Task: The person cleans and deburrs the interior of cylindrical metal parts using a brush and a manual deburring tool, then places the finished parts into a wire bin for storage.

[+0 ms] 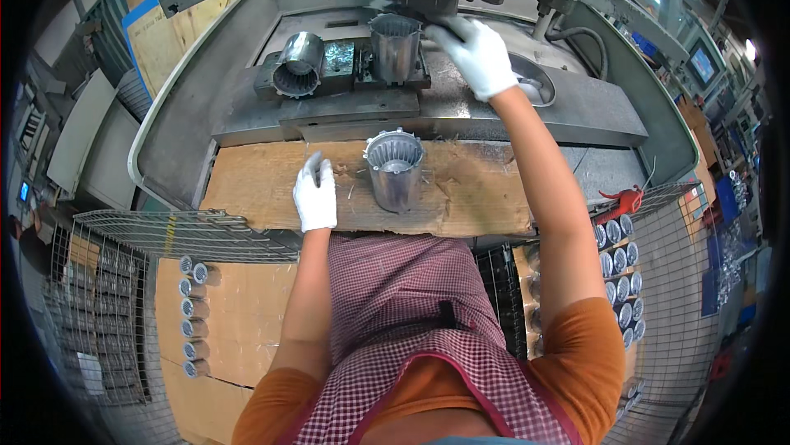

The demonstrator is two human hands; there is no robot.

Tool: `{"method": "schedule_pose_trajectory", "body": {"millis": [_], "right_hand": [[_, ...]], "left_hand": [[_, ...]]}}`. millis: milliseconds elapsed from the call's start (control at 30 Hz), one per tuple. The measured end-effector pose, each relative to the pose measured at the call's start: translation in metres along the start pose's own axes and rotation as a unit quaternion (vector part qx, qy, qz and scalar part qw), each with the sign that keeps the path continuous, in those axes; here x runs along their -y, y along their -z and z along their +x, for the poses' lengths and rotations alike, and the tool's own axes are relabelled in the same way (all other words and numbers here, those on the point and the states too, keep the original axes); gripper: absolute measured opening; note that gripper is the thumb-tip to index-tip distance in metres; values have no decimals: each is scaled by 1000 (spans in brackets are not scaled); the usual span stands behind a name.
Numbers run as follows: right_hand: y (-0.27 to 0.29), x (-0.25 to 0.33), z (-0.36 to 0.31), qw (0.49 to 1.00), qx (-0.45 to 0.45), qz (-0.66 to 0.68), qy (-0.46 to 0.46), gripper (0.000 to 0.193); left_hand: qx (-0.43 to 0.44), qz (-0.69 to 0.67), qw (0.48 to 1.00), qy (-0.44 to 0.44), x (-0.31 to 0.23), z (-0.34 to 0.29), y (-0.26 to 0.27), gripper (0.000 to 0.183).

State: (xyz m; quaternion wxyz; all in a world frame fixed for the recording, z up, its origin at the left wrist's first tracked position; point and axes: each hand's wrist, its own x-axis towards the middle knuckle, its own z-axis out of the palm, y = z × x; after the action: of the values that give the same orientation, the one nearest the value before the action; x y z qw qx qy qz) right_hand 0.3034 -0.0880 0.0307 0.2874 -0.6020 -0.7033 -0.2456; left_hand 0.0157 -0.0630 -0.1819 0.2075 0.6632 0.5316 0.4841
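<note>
Head view: right hand (477, 54) grips upright metal cylinder (394, 47) in machine; left hand (315, 195) flat, fingers apart, on wooden board (469, 190) beside second cylinder (394, 170).

Ribbed metal cyl housing (395, 47) upright in machine fixture, 2nd housing (394, 169) upright on wood board (477, 190)

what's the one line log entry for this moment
left hand: flat on wooden board beside metal cylinder | right hand: on upright cylinder in machine | third cylinder: lying sideways

Three ribbed grey metal cylinder housings: one upright on the wooden tabletop (394, 170), two on the machine (298, 65) (394, 47); two white-gloved hands (315, 195) (478, 55).
</note>
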Motion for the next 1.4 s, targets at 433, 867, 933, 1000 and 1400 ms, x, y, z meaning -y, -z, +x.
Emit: {"method": "schedule_pose_trajectory", "body": {"millis": [433, 867, 933, 1000, 1400], "right_hand": [[24, -91, -44, 948, -137, 82, -276, 32], [22, -145, -132, 892, 92, -74, -437, 38], [22, -143, -139, 898, 39, -31, -437, 40], [20, -141, -146, 899, -10, 14, -438, 42], [86, -74, -242, 909, -16, -76, -409, 60]], "left_hand": [[29, -27, 999, 25, -3, 2, 7, 31], [26, -29, 999, 20, -3, 2, 2, 33], [25, -36, 999, 21, -2, 1, 1, 33], [29, -30, 999, 17, -3, 2, 1, 34], [255, 20, 957, -137, -95, -18, 9, 83]]}}
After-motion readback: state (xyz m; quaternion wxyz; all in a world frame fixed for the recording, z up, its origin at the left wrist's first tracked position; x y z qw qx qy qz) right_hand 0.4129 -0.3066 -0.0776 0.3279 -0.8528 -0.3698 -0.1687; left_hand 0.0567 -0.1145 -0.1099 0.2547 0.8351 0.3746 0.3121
